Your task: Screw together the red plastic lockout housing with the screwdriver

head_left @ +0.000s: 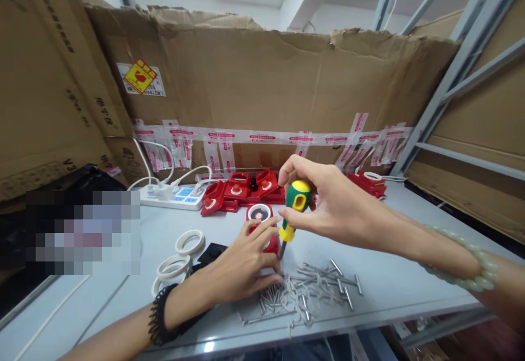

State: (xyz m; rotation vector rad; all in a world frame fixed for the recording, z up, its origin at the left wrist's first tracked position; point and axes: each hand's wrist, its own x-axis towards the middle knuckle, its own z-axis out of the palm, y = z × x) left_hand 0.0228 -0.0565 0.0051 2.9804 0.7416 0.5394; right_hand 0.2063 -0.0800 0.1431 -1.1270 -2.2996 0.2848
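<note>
My right hand (328, 202) grips a screwdriver (293, 208) with a green and yellow handle, held upright, its tip down at the corner of a red plastic part (262, 220). My left hand (241, 265) lies over that red part and holds it down on the grey table (389, 279); the fingers cover most of it. A round white and black piece shows on top of the part, just behind my left fingers. A pale bead bracelet sits on my right wrist, a black band on my left.
Several loose metal screws (307, 290) lie near the front edge. White rings (191, 242) and a black piece (211, 254) lie left of my hand. More red parts (240, 191) and a white power strip (176, 197) stand behind, before a cardboard wall. A metal rack is at right.
</note>
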